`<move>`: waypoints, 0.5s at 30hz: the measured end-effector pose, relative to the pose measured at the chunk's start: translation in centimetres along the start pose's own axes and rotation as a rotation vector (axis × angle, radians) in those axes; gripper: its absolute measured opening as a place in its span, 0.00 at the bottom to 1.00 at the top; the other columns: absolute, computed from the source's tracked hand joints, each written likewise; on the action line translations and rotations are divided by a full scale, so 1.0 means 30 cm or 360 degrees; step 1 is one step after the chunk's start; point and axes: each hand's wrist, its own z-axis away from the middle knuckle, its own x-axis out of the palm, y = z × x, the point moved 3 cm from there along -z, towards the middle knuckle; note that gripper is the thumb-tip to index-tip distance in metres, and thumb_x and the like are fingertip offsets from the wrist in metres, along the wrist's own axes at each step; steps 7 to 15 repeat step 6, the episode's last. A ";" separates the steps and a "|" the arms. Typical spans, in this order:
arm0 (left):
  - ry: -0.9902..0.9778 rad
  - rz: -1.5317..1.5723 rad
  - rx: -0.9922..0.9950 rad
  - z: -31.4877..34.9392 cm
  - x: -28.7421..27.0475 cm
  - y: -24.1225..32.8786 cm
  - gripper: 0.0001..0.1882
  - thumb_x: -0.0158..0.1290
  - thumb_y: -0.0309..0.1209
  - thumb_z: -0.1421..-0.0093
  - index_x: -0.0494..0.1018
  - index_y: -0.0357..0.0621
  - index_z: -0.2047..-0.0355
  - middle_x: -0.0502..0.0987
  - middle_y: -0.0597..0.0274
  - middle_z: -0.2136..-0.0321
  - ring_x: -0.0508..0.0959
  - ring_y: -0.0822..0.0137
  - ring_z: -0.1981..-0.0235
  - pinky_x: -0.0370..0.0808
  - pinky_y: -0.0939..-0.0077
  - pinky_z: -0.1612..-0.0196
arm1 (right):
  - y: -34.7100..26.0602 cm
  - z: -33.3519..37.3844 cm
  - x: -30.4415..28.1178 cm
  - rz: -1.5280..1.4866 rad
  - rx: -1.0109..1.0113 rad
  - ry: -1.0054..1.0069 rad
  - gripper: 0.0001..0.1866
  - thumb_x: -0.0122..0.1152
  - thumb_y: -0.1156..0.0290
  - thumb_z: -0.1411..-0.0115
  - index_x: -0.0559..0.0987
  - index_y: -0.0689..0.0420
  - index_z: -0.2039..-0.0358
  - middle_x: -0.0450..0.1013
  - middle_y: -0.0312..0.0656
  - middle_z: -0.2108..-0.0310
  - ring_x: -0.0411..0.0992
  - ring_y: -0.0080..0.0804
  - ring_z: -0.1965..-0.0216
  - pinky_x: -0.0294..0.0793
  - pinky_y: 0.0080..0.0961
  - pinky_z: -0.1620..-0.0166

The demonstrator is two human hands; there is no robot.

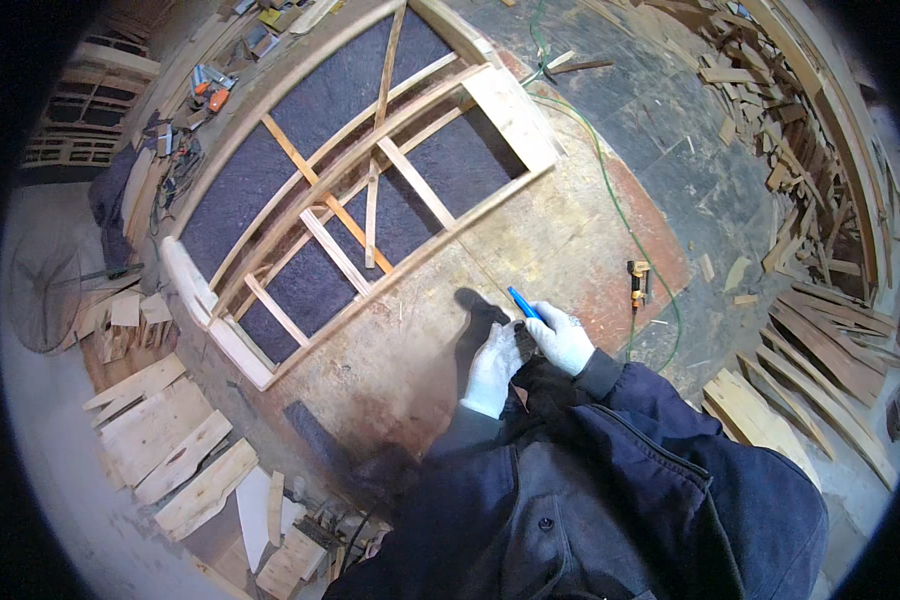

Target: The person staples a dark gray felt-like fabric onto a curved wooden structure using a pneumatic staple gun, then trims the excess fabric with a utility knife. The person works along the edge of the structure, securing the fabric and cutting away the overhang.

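Note:
My two hands, in white gloves, are close together in front of my chest, above the worn work board. My right hand (562, 340) is closed around a slim blue tool (523, 303), which points up and to the left; its exact kind does not show. Just beside it, my left hand (494, 366) has its fingers curled in, and whatever they hold is hidden. Beyond my hands lies a curved wooden furniture frame (400, 285), with dark fabric (313, 287) showing between its slats.
A yellow-and-black nail gun (637, 284) lies to the right, near a green air hose (612, 190). Scrap wood (770, 130) is heaped at the far right. Cut boards (165, 430) lie at the left. Orange-handled tools (217, 98) lie at the far left.

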 end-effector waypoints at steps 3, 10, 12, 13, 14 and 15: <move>-0.0201 -0.0043 -0.0034 -0.202 0.057 0.220 0.30 0.43 0.49 0.29 0.65 0.36 0.39 0.72 0.56 0.43 0.70 0.59 0.41 0.66 0.62 0.38 | -0.088 -0.257 0.004 0.0004 -0.0017 0.0030 0.21 0.52 0.58 0.33 0.75 0.60 0.47 0.76 0.59 0.56 0.76 0.54 0.53 0.73 0.44 0.50; -0.0311 0.0594 -0.0334 -0.497 0.119 0.448 0.30 0.44 0.50 0.29 0.62 0.41 0.35 0.71 0.55 0.43 0.69 0.60 0.40 0.63 0.62 0.36 | -0.155 -0.584 0.029 0.0226 -0.0090 0.0209 0.23 0.53 0.54 0.31 0.74 0.58 0.46 0.77 0.58 0.58 0.78 0.42 0.53 0.74 0.38 0.50; -0.0311 0.0594 -0.0334 -0.497 0.119 0.448 0.30 0.44 0.50 0.29 0.62 0.41 0.35 0.71 0.55 0.43 0.69 0.60 0.40 0.63 0.62 0.36 | -0.155 -0.584 0.029 0.0226 -0.0090 0.0209 0.23 0.53 0.54 0.31 0.74 0.58 0.46 0.77 0.58 0.58 0.78 0.42 0.53 0.74 0.38 0.50; -0.0311 0.0594 -0.0334 -0.497 0.119 0.448 0.30 0.44 0.50 0.29 0.62 0.41 0.35 0.71 0.55 0.43 0.69 0.60 0.40 0.63 0.62 0.36 | -0.155 -0.584 0.029 0.0226 -0.0090 0.0209 0.23 0.53 0.54 0.31 0.74 0.58 0.46 0.77 0.58 0.58 0.78 0.42 0.53 0.74 0.38 0.50; -0.0311 0.0594 -0.0334 -0.497 0.119 0.448 0.30 0.44 0.50 0.29 0.62 0.41 0.35 0.71 0.55 0.43 0.69 0.60 0.40 0.63 0.62 0.36 | -0.155 -0.584 0.029 0.0226 -0.0090 0.0209 0.23 0.53 0.54 0.31 0.74 0.58 0.46 0.77 0.58 0.58 0.78 0.42 0.53 0.74 0.38 0.50; -0.0311 0.0594 -0.0334 -0.497 0.119 0.448 0.30 0.44 0.50 0.29 0.62 0.41 0.35 0.71 0.55 0.43 0.69 0.60 0.40 0.63 0.62 0.36 | -0.155 -0.584 0.029 0.0226 -0.0090 0.0209 0.23 0.53 0.54 0.31 0.74 0.58 0.46 0.77 0.58 0.58 0.78 0.42 0.53 0.74 0.38 0.50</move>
